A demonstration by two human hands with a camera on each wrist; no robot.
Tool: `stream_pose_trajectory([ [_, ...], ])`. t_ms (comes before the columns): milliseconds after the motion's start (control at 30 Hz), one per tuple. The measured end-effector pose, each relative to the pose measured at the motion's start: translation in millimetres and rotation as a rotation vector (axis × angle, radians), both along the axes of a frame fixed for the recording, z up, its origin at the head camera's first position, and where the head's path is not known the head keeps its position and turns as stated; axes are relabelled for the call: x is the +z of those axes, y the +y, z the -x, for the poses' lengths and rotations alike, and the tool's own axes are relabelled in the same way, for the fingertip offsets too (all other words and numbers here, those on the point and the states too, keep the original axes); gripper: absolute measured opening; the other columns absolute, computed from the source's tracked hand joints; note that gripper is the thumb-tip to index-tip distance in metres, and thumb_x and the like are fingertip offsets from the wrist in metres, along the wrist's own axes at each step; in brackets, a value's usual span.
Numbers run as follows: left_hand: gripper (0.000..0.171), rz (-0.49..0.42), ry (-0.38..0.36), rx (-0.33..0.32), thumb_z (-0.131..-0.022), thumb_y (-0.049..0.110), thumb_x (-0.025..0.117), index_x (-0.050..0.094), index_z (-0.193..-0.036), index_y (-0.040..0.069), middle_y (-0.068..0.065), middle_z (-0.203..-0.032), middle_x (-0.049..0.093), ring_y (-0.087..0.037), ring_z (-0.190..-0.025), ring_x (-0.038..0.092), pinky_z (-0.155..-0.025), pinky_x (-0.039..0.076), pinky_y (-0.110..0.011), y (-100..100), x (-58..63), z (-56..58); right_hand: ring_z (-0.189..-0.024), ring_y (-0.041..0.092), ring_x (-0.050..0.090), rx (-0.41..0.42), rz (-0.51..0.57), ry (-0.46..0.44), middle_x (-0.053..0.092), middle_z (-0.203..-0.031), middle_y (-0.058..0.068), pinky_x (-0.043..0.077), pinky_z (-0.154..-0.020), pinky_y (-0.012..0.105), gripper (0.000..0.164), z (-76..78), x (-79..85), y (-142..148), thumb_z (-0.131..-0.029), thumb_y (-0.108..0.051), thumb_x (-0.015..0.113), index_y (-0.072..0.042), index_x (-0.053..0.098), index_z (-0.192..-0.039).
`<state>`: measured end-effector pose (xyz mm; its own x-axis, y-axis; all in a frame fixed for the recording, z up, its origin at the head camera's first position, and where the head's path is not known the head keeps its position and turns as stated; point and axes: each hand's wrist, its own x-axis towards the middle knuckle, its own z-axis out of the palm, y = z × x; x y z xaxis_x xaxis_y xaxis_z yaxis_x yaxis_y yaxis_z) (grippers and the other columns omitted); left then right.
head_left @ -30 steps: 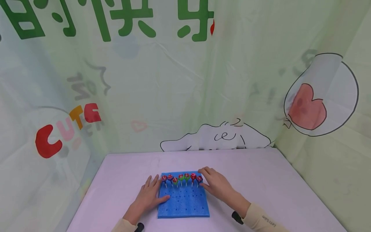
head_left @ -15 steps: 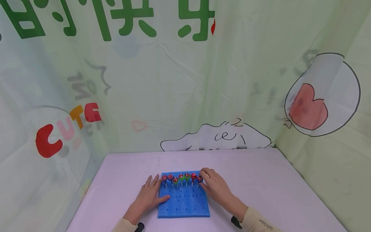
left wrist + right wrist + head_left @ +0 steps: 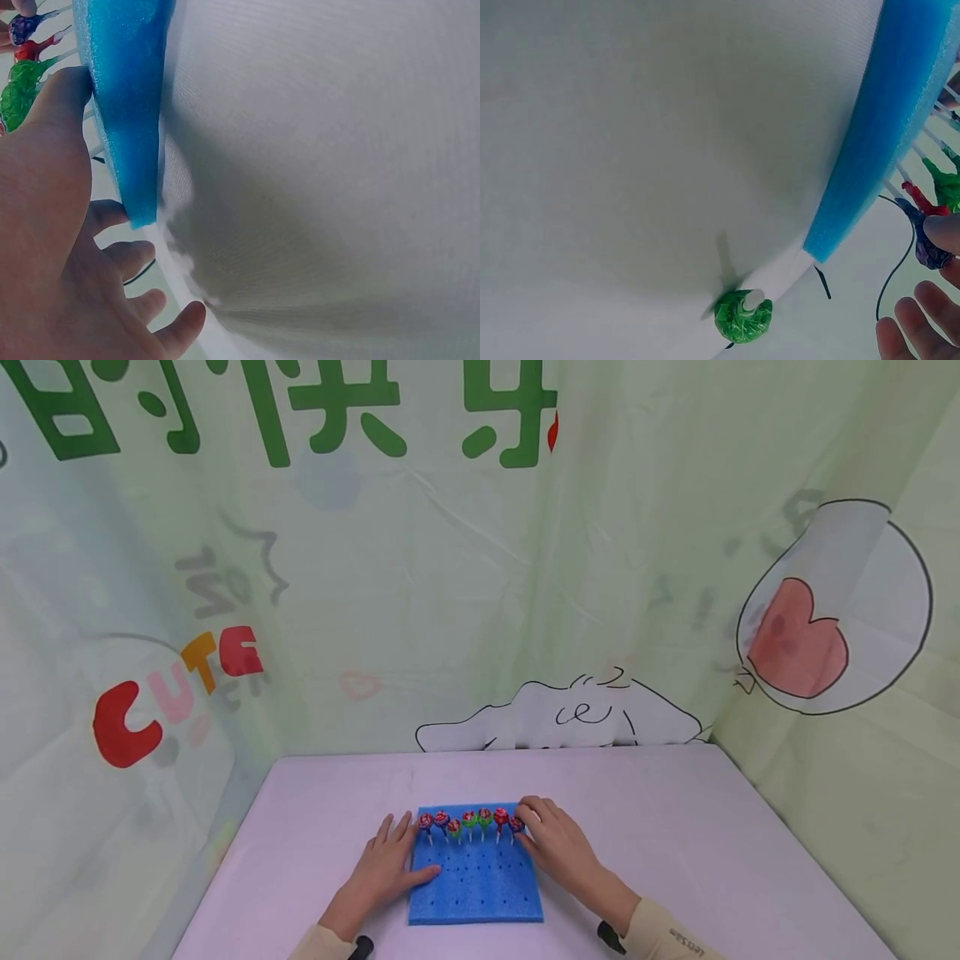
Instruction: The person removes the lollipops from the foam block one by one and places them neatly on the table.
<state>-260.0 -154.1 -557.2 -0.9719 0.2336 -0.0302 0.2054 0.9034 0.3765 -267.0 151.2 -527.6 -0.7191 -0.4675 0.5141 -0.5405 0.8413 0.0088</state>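
Note:
A blue foam board (image 3: 480, 885) with rows of small holes lies on the table. Several wrapped lollipops (image 3: 469, 818) stand along its far row, sticks down in the foam. My left hand (image 3: 384, 864) rests at the board's left edge, fingers spread, thumb over the top face. The right hand (image 3: 562, 843) is at the far right corner, its thumb and fingers pinching the head of the dark blue lollipop (image 3: 930, 253) at the row's right end. Beside that one is a red lollipop (image 3: 922, 201). In the right wrist view, a green lollipop (image 3: 742, 319) lies on the tabletop, off the board.
The pale table (image 3: 675, 843) stretches around the board on every side. Printed curtains (image 3: 480, 610) hang behind it and along both sides. Dark wrist straps show at both cuffs.
My right hand has shifted slightly left, its fingertips closing in on the end lollipop's head. The left hand and the board have stayed put.

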Motion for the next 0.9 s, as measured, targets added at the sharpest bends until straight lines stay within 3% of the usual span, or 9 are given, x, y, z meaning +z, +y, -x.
stream_pose_trajectory([
  [900, 0.096, 0.015, -0.001, 0.010, -0.083, 0.070, 0.065, 0.042, -0.153, 0.007, -0.016, -0.163, 0.033, -0.045, -0.152, 0.020, -0.113, 0.027, -0.071, 1.9, -1.9, 1.6, -0.103, 0.015, 0.064, -0.002, 0.002, -0.012, 0.066, -0.112, -0.001, 0.060, -0.084, 0.032, 0.034, 2.9, 11.7, 1.1, -0.081, -0.026, 0.085, -0.022, 0.065, -0.108],
])
